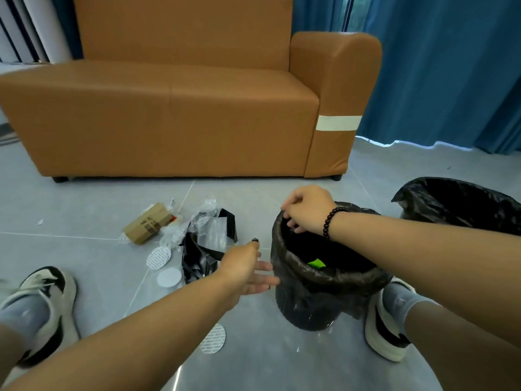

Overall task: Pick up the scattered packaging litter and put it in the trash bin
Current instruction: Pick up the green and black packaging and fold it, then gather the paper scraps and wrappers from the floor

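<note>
Trash bin (pixel 324 289) steadied for loading.
Its liner rim was pinched by the right hand (pixel 307 210), seemingly to hold it open; the left hand (pixel 248 269) was spread, empty.

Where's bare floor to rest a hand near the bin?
Bare tile lies between the sofa and the litter pile, and left of the cardboard box. It is crowded between the pile and the bin, where the left hand reaches. The right hand grips the bin's liner rim.
</note>
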Tool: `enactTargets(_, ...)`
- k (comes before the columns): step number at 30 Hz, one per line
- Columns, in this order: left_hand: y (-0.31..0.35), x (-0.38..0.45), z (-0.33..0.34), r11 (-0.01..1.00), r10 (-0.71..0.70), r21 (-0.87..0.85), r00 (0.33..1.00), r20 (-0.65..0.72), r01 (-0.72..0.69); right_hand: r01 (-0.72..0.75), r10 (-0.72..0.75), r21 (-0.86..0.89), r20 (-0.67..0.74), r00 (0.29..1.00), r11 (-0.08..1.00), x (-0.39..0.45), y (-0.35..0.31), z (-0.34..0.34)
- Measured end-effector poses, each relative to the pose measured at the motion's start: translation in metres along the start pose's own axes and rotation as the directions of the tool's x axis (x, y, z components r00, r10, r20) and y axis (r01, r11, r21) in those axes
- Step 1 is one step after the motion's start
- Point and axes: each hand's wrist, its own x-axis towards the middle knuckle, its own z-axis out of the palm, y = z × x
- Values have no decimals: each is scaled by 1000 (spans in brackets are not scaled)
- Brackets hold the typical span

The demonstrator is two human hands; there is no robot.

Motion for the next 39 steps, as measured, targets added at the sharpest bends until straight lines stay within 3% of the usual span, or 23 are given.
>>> enactTargets(5, -21, 0, -64, 999, -41, -15, 990, -138, 39, 197, -197, 120, -6, 980, 973, -18, -35, 45)
enactTargets(8, -43, 7, -99, 998, -67, -16, 975, -210, 65, 244, -251, 152, 29, 968, 958, -25, -41, 80)
enactTargets(13, -89, 24, -140, 992, -39, 107, 959, -282, 72, 171, -200, 241, 101, 975, 955, -30, -9, 144)
enactTargets(16, -115, 37, -158, 977, -37, 191, 950, -309, 100, 34, -70, 262, 129, 989, 965, -30, 27, 173)
enactTargets(18, -130, 46, -164, 947, 9, 308, 947, -320, 95, -53, 21, 211, 150, 988, 976, -31, 51, 191)
enactTargets(20, -141, 58, -167, 879, 89, 473, 953, -291, 63, -81, 68, 56, 205, 976, 995, -32, 74, 210)
enactTargets(22, -149, 67, -166, 815, 159, 578, 954, -254, 18, -57, 83, -100, 275, 958, 993, -38, 89, 224)
enactTargets(25, -160, 76, -159, 734, 227, 678, 950, -216, -22, -15, 77, -193, 320, 944, 981, -45, 103, 242)
enactTargets(32, -179, 83, -141, 724, 230, 690, 939, -257, 11, 14, 86, -296, 324, 942, 955, -44, 116, 266)
enactTargets(39, -180, 87, -139, 782, 143, 616, 935, -324, 94, -112, 184, -216, 346, 920, 970, -37, 124, 267)
